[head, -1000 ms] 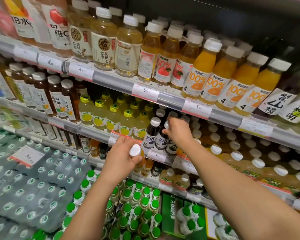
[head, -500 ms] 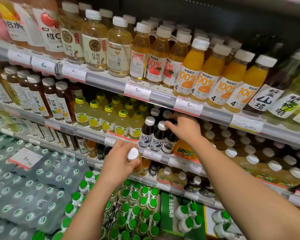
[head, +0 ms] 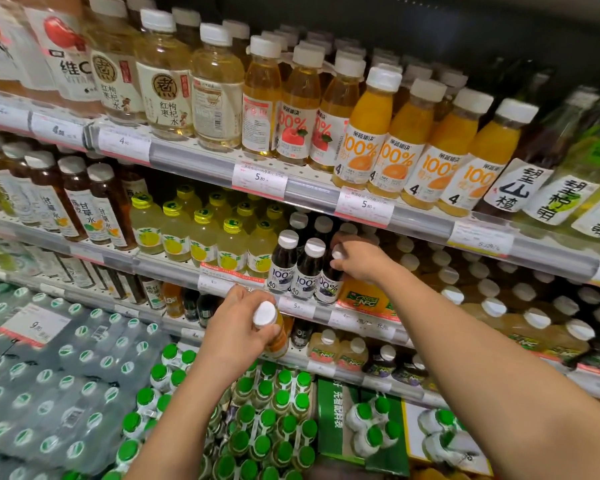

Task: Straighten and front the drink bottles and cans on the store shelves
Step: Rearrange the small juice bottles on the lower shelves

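My left hand [head: 238, 336] grips a small orange juice bottle [head: 274, 332] with a white cap, held in front of the shelf edge below the middle shelf. My right hand [head: 362, 261] holds the top of a dark blueberry juice bottle [head: 329, 285], the rightmost of three dark bottles [head: 293, 268] standing at the front of the middle shelf [head: 174, 268]. An orange NFC juice bottle [head: 364, 299] stands just under my right wrist.
Yellow-capped lemon drinks [head: 201, 244] stand left of the dark bottles. The top shelf carries orange juice bottles [head: 413, 147] and pale tea bottles [head: 167, 88]. White-capped bottles [head: 492, 289] fill the middle shelf at right. Green-capped bottles [head: 274, 420] and wrapped water packs [head: 49, 375] lie below.
My right hand has drawn the third dark bottle forward and lower into line with the other two. My left hand keeps hold of the orange bottle, nearly still.
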The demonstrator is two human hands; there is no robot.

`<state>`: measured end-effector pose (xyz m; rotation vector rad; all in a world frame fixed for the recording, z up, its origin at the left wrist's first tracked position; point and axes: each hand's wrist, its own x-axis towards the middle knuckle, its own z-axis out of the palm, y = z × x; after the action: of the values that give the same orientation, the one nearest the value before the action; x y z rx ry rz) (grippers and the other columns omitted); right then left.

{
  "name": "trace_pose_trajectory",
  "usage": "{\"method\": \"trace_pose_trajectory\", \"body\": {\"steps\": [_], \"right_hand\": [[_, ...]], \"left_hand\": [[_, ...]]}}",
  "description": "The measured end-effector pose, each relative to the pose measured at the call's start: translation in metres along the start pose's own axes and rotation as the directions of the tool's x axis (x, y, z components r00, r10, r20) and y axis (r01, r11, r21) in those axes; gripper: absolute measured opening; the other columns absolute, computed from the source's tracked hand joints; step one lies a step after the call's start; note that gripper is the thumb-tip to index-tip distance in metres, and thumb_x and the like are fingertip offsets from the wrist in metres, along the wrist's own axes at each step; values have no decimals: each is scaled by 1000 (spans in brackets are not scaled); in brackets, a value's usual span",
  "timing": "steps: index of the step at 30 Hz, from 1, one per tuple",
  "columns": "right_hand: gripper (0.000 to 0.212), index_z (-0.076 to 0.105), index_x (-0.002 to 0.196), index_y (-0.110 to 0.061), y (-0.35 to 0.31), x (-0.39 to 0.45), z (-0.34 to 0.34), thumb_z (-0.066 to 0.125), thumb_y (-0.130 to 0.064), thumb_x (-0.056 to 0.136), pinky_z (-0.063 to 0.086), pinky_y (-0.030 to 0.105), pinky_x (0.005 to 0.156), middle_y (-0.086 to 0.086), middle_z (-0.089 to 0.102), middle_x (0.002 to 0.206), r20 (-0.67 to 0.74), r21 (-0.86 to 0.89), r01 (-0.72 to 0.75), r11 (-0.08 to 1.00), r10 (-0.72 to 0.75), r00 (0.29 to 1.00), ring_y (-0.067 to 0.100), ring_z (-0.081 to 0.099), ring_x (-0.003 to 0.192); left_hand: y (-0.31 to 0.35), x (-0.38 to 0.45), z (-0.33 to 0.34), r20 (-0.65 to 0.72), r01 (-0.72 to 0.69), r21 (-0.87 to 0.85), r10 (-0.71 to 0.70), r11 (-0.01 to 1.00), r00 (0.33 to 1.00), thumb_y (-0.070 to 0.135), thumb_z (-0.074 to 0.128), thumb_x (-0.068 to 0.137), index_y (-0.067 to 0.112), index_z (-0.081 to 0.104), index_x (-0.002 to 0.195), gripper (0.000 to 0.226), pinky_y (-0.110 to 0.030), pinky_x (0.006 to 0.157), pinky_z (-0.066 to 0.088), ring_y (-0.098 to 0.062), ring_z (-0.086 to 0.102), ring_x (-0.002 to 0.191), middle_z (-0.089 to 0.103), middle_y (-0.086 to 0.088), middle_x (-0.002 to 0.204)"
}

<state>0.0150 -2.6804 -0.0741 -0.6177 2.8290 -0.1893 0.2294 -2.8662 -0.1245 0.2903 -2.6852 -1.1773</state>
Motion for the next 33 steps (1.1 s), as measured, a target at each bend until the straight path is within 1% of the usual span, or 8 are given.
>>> {"method": "trace_pose_trajectory", "body": {"steps": [3, 8, 12, 14, 17, 21, 27, 33], "right_hand": [[35, 55, 128, -13, 1, -1, -3, 66, -28, 98, 40, 14, 56, 4, 57, 118, 45, 76, -14, 997, 10, 999, 19, 50, 94], [69, 45, 147, -15, 0, -27, 0, 69, -47, 92, 50, 40, 98, 10, 58, 139, -30, 48, -1, 999, 3, 1000, 31, 56, 124], [52, 46, 142, -30, 4, -96, 13, 64, -41, 94, 56, 38, 87, -7, 58, 133, -296, 270, 84, 959, -1, 955, 10, 67, 98], [39, 57, 130, -35, 8, -136, 20, 65, -40, 92, 55, 21, 77, -18, 63, 120, -270, 448, 131, 884, -5, 963, -3, 66, 84], [47, 61, 125, -38, 21, -181, 26, 70, -49, 80, 54, 17, 80, -22, 64, 116, -197, 602, 187, 776, -83, 977, -4, 62, 101], [68, 50, 131, -49, 50, -210, 15, 81, -58, 71, 46, 18, 99, -30, 60, 123, -218, 623, 198, 757, -76, 973, -11, 53, 115], [50, 58, 109, -45, 99, -242, -21, 84, -35, 67, 49, 11, 73, -17, 70, 97, -374, 670, 198, 715, 94, 923, -2, 66, 88], [55, 59, 114, -45, 146, -267, -62, 84, -54, 65, 56, 19, 81, -16, 72, 98, -480, 649, 221, 728, 166, 861, -1, 68, 88]], "left_hand": [[0, 3, 1, 7, 5, 3, -5, 1000, 1000, 30, 81, 82, 34, 64, 112, 34, -31, 82, 44, -16, 52, 89, 43, 13, 97], [16, 8, 4, 2, -52, -17, 52, 999, 999, 32, 80, 83, 39, 62, 109, 33, -30, 74, 41, -7, 53, 81, 46, 16, 104], [37, 8, 9, -14, -105, 3, 105, 994, 994, 40, 81, 81, 45, 60, 104, 32, -27, 71, 42, -1, 54, 83, 48, 20, 103], [56, 8, 13, -10, -138, 24, 138, 990, 990, 47, 81, 79, 47, 58, 103, 33, -23, 70, 41, -1, 53, 83, 49, 19, 100], [94, 8, 21, -11, -223, 59, 224, 973, 975, 52, 80, 77, 46, 59, 95, 29, -18, 66, 38, -2, 52, 80, 51, 15, 92], [152, 5, 35, 29, -313, 24, 312, 950, 950, 61, 75, 75, 44, 62, 94, 28, -16, 66, 38, 3, 54, 82, 55, 18, 93], [239, 0, 58, 36, -458, -24, 459, 889, 888, 63, 69, 76, 43, 65, 97, 29, -15, 71, 43, 2, 57, 89, 59, 19, 94], [302, 5, 53, -26, -585, -31, 584, 810, 811, 65, 42, 95, 39, 65, 120, 43, -18, 85, 46, 9, 58, 104, 66, 26, 109]]}}
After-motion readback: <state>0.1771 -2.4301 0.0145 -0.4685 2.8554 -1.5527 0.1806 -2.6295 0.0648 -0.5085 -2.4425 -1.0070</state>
